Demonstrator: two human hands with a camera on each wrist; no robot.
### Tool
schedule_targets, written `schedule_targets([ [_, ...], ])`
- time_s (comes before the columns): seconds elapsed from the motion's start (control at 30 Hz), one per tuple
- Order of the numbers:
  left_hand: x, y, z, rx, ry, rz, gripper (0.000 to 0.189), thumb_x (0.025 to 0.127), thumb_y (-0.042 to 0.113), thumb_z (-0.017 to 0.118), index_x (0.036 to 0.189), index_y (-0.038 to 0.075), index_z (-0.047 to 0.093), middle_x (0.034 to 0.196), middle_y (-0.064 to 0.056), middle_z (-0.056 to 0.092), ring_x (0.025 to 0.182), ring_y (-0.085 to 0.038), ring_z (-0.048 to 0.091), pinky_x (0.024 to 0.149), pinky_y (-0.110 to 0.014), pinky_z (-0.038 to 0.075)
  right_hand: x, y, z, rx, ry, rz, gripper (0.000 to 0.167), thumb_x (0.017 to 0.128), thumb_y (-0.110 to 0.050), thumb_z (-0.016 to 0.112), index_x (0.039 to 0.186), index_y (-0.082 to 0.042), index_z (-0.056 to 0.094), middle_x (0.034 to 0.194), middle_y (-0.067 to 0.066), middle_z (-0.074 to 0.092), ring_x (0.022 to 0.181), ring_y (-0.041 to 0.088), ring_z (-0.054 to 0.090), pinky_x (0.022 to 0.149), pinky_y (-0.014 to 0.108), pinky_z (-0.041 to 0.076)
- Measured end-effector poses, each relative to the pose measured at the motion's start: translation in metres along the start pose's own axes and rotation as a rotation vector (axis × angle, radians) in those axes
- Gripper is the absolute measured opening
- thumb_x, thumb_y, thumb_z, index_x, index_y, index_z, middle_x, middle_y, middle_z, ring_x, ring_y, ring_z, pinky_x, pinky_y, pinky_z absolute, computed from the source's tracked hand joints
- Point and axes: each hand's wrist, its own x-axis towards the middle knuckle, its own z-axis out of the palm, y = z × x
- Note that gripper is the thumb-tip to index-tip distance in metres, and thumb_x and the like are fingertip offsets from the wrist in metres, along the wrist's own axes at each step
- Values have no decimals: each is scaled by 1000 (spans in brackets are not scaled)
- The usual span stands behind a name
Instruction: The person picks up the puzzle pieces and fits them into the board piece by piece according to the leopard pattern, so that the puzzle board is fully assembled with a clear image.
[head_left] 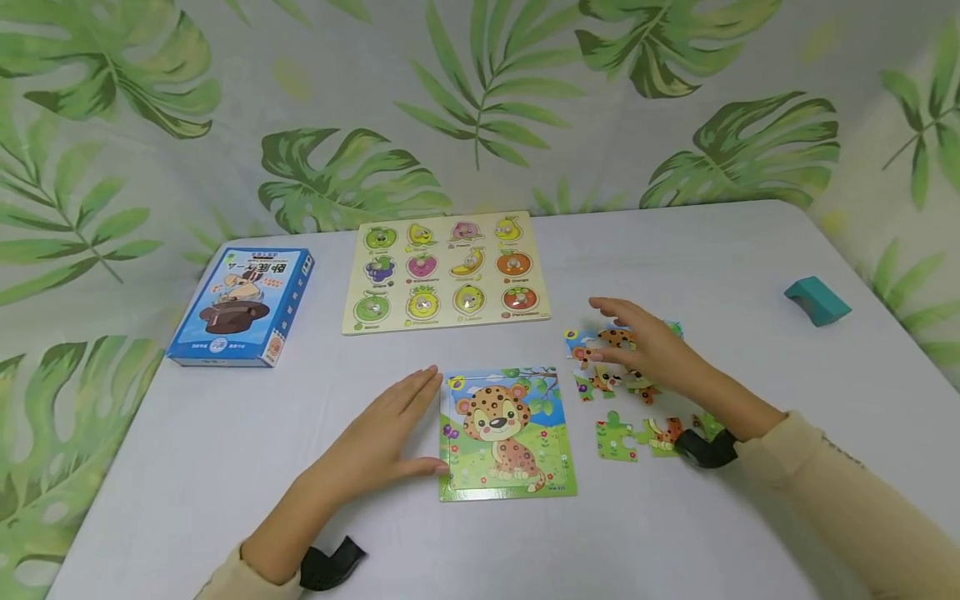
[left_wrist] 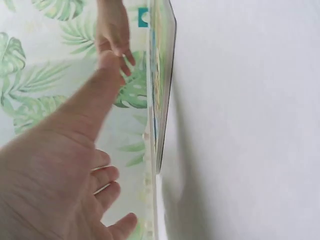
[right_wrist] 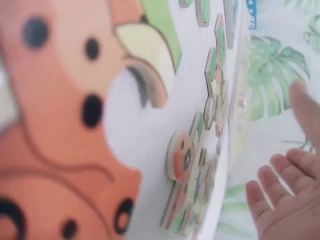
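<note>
A square leopard puzzle board (head_left: pixel 501 433) lies flat on the white table, showing a spotted cub on grass. My left hand (head_left: pixel 378 437) rests along the board's left edge, fingers extended and thumb apart, at the lower part of that edge. Over the loose jigsaw pieces (head_left: pixel 617 437) to the right of the board is my right hand (head_left: pixel 660 350), its fingers spread and nothing gripped in them. Part of the pieces is hidden beneath that hand. In the right wrist view, an orange spotted piece (right_wrist: pixel 55 90) looms close, with the right palm (right_wrist: pixel 295 210) facing the pieces.
Behind the leopard board lies a wooden fruit peg puzzle (head_left: pixel 450 275). A blue game box (head_left: pixel 240 308) sits at the left, and a teal arched block (head_left: pixel 817 300) at the far right. Leaf-patterned cloth (head_left: pixel 480 100) hangs along the table's back.
</note>
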Motion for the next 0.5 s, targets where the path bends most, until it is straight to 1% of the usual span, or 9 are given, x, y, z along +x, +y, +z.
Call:
schedule_targets([
  [0.1, 0, -1, 5, -57, -27, -24, 99, 72, 60, 61, 143, 5, 18, 147, -9, 18, 133, -24, 18, 105, -35, 19, 0, 9, 3, 33, -8, 17, 67, 82, -26, 66, 136, -2, 34, 134, 16, 39, 114, 35, 42, 87, 49, 40],
  [0.23, 1, -3, 9, -101, -58, -47, 97, 73, 58, 62, 142, 4, 22, 145, -11, 22, 131, -24, 21, 104, -36, 22, 1, 15, 8, 32, -14, 22, 61, 81, -20, 67, 133, -2, 40, 127, 16, 45, 108, 30, 46, 83, 47, 42],
  [0.3, 1, -4, 10, -112, -73, -57, 94, 73, 57, 62, 141, 4, 25, 144, -11, 25, 131, -24, 23, 104, -36, 22, 3, 16, 10, 17, -19, 21, 59, 80, -17, 67, 131, -1, 42, 125, 16, 47, 108, 29, 46, 84, 46, 41],
  [0.5, 1, -7, 13, -132, -99, -67, 90, 74, 57, 61, 140, 5, 29, 145, -7, 24, 131, -23, 22, 104, -38, 21, 6, 21, 13, -12, -59, 36, 52, 83, -15, 64, 129, 0, 45, 128, 16, 46, 116, 31, 42, 93, 46, 37],
])
